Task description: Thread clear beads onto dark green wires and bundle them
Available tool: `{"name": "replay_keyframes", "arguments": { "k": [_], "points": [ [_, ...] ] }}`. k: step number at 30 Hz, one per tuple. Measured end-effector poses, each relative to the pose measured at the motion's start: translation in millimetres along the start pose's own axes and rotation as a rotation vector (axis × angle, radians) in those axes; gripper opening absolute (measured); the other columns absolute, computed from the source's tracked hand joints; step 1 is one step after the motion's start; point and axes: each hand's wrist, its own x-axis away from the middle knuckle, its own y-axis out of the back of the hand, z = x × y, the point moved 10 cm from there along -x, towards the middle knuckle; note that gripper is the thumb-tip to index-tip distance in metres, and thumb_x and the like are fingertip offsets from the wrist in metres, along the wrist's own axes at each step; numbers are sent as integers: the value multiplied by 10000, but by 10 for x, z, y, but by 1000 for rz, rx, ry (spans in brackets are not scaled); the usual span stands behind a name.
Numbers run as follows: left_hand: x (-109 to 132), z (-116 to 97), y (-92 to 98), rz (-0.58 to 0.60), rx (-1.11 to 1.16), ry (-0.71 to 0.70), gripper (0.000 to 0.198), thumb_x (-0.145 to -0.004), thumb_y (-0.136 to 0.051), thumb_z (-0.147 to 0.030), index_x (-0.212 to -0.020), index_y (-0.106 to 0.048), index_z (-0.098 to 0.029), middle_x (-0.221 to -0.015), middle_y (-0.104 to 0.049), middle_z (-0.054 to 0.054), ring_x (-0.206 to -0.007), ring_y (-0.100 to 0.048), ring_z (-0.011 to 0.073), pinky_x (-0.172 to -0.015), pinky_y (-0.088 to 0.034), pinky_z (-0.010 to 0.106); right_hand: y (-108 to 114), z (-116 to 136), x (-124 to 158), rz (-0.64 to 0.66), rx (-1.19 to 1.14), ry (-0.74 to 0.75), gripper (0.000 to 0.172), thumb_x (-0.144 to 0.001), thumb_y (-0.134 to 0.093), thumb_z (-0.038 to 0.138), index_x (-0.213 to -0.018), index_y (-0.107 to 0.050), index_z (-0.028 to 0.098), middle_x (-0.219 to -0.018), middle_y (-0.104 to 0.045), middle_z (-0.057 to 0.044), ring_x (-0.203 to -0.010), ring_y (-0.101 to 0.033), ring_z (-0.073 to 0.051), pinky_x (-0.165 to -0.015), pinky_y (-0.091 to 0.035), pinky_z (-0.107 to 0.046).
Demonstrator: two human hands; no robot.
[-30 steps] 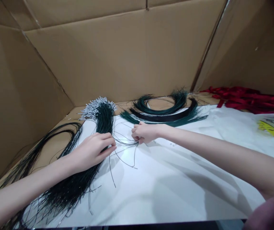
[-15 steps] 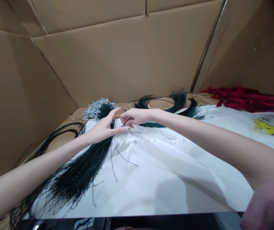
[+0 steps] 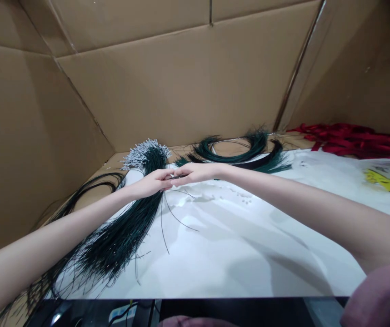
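My left hand point(image 3: 152, 184) and my right hand point(image 3: 197, 173) meet near the middle, fingertips touching. Both are closed in a pinch, and a short piece of thin dark green wire point(image 3: 177, 177) shows between them. Behind and below my left hand lies a thick bundle of dark green wires point(image 3: 123, 240), fanned out toward the front. Pale whitish tips point(image 3: 143, 153) crowd its far end. A few loose wires curve away from the bundle under my hands. What else the fingers may cover is hidden.
Curled dark green wires point(image 3: 232, 156) lie behind my right hand, and darker ones point(image 3: 92, 186) at the left. Small white beads point(image 3: 246, 197) dot the white sheet point(image 3: 215, 254). Red ribbons point(image 3: 355, 141) are piled at the back right. Cardboard walls point(image 3: 181, 86) enclose the surface.
My left hand's fingers, spread half a second ago, have closed in a pinch. My right hand's fingers have straightened and now meet the left's, with dark wire visible between them.
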Motion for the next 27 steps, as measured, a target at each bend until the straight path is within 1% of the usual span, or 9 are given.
{"name": "replay_keyframes", "arguments": {
  "k": [4, 6, 9, 12, 14, 17, 20, 24, 27],
  "points": [
    [32, -17, 58, -59, -118, -34, 313, -845, -510, -270, -1116, -604, -147, -832, -605, 19, -759, -534, 150, -662, -409, 239, -44, -35, 40, -31, -8, -109, 687, -770, -530, 762, -1097, -657, 171, -1056, -657, -85, -890, -603, -219, -692, -447, -274],
    [41, -22, 84, -97, -161, -51, 335, -867, -505, -304, -1153, -595, -154, -936, -645, 37, -849, -563, 173, -747, -436, 259, -86, -42, 31, -43, 7, -150, 754, -669, -606, 794, -1096, -641, 174, -1080, -646, -97, -895, -608, -234, -686, -460, -286],
    [45, 29, 88, -128, -189, -40, 384, -882, -496, -311, -1230, -552, -158, -910, -654, 28, -783, -557, 161, -729, -432, 261, -179, -37, -25, -61, 34, -179, 766, -616, -660, 778, -1098, -611, 184, -1104, -628, -92, -903, -608, -231, -680, -477, -285],
    [54, 62, 99, -164, -175, -46, 395, -883, -491, -296, -1249, -535, -153, -869, -651, 26, -748, -540, 154, -700, -422, 259, -232, -64, -82, -109, 98, -216, 621, -625, -756, 599, -1029, -605, 152, -1033, -633, -96, -891, -602, -238, -673, -464, -286],
    [63, 63, 108, -175, -158, -50, 391, -873, -498, -280, -1241, -542, -156, -814, -629, 12, -710, -512, 144, -669, -405, 253, -229, -71, -103, -134, 144, -226, 386, -668, -759, 385, -928, -610, 142, -931, -638, -79, -847, -596, -228, -659, -437, -274],
    [78, 85, 108, -140, -107, -16, 393, -864, -515, -278, -1237, -548, -158, -672, -533, -27, -606, -433, 119, -573, -335, 235, -184, -43, -103, -127, 166, -202, 35, -764, -607, 168, -792, -598, 150, -818, -625, -47, -781, -582, -190, -642, -400, -247],
    [96, 114, 106, -66, 10, 11, 400, -883, -514, -296, -1257, -532, -153, -626, -480, -41, -553, -386, 102, -534, -287, 233, -92, -9, -82, -97, 154, -163, 146, -828, -493, 85, -723, -563, 158, -764, -603, -29, -730, -546, -154, -640, -381, -228],
    [111, 120, 216, -62, 143, 5, 427, -896, -538, -306, -1289, -504, -142, -663, -532, -22, -599, -460, 112, -598, -355, 253, 44, -31, -63, -75, 128, -143, 223, -891, -453, 107, -679, -482, 170, -650, -523, -7, -626, -472, -132, -609, -367, -226],
    [111, 83, 296, -63, 187, -6, 423, -901, -555, -314, -1268, -519, -107, -700, -593, 7, -648, -516, 124, -666, -398, 274, 153, -70, -57, -91, 104, -139, 189, -922, -431, 140, -745, -489, 174, -679, -506, -7, -607, -457, -129, -581, -368, -224]
  ]
}}
